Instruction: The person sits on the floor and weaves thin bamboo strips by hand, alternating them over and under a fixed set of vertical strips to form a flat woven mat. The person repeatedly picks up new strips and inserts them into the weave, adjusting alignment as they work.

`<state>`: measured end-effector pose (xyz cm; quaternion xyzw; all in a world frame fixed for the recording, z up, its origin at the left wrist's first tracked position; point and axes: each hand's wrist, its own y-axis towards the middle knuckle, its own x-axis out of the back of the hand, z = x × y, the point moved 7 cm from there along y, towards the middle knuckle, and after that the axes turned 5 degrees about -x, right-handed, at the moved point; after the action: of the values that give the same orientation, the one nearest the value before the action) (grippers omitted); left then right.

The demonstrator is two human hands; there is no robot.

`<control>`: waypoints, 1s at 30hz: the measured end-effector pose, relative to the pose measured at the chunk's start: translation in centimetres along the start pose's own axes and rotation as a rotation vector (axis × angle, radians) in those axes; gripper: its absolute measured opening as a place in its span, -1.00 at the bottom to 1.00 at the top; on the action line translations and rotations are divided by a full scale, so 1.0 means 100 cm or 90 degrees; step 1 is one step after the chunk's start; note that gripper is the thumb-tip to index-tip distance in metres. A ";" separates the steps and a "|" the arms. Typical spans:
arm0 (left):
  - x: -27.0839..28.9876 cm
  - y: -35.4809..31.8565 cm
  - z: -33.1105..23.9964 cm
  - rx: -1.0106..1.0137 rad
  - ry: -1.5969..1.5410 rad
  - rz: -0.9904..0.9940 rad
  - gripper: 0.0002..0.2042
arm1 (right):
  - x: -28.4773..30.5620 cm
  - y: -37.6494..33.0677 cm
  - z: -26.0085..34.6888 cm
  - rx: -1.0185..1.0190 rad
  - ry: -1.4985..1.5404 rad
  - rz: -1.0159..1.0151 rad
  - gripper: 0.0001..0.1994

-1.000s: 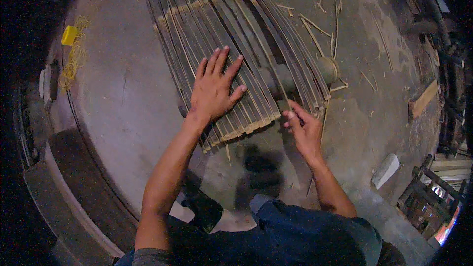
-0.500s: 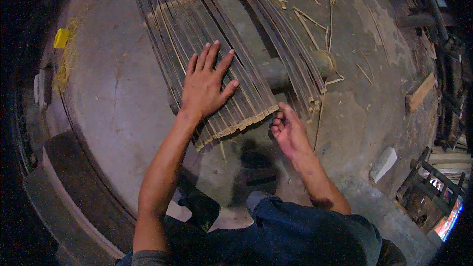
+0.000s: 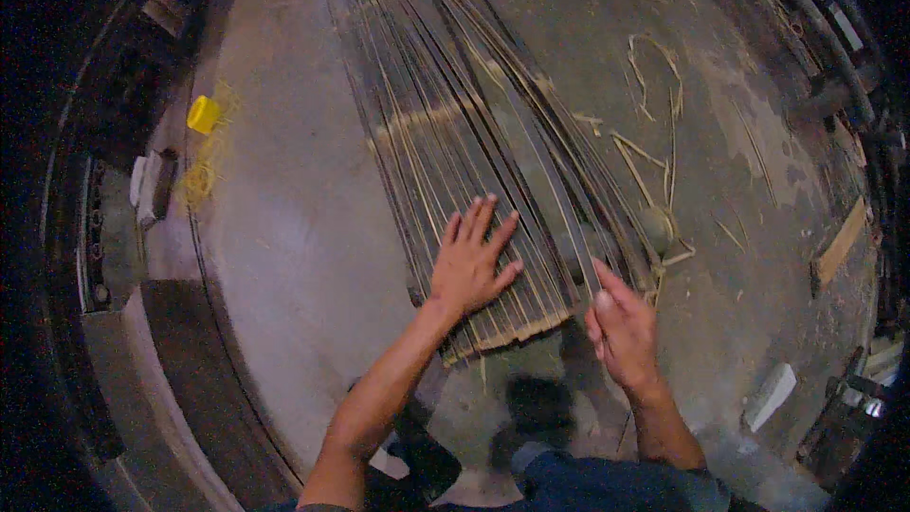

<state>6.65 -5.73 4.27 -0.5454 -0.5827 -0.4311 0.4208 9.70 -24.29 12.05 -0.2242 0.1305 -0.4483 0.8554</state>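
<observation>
My left hand (image 3: 464, 270) lies flat with fingers spread on a panel of long, thin dark slats (image 3: 425, 171). Pale bindings cross the panel, one band (image 3: 431, 117) partway along and another at its ragged near end (image 3: 517, 333). Just right of this panel, my right hand (image 3: 626, 334) grips the near end of a single long strip (image 3: 553, 175), the index finger stretched along it. The strip runs away between the panel and a second group of loose slats (image 3: 614, 192). Under the slats is a rounded, log-like support (image 3: 656, 228), mostly hidden.
Thin offcuts (image 3: 637, 166) and a curled strip lie on the concrete floor at the right. A yellow cup-shaped thing (image 3: 203, 115) sits by yellow fibres at the left. A pale block (image 3: 770, 396) and a wooden piece (image 3: 840, 245) lie at the right; a dark step-like ledge (image 3: 194, 351) borders the left.
My right hand has left the panel's near corner and now holds a single strip beside it. My left hand stays flat on the panel. The whole view has shifted.
</observation>
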 end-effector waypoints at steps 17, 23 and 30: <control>0.000 -0.005 0.004 0.010 -0.009 0.012 -0.35 | 0.026 0.015 -0.051 0.087 -0.022 -0.037 -0.57; -0.005 0.000 0.002 0.001 0.023 0.007 -0.36 | 0.040 0.053 -0.062 0.095 -0.152 -0.064 -0.58; 0.011 0.007 0.010 0.004 0.024 -0.014 -0.37 | 0.039 0.033 -0.062 0.221 -0.412 -0.169 -0.61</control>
<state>7.31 -4.43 5.07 -0.5292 -0.5823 -0.4441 0.4286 11.60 -27.49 4.92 -0.2205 -0.2537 -0.4765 0.8124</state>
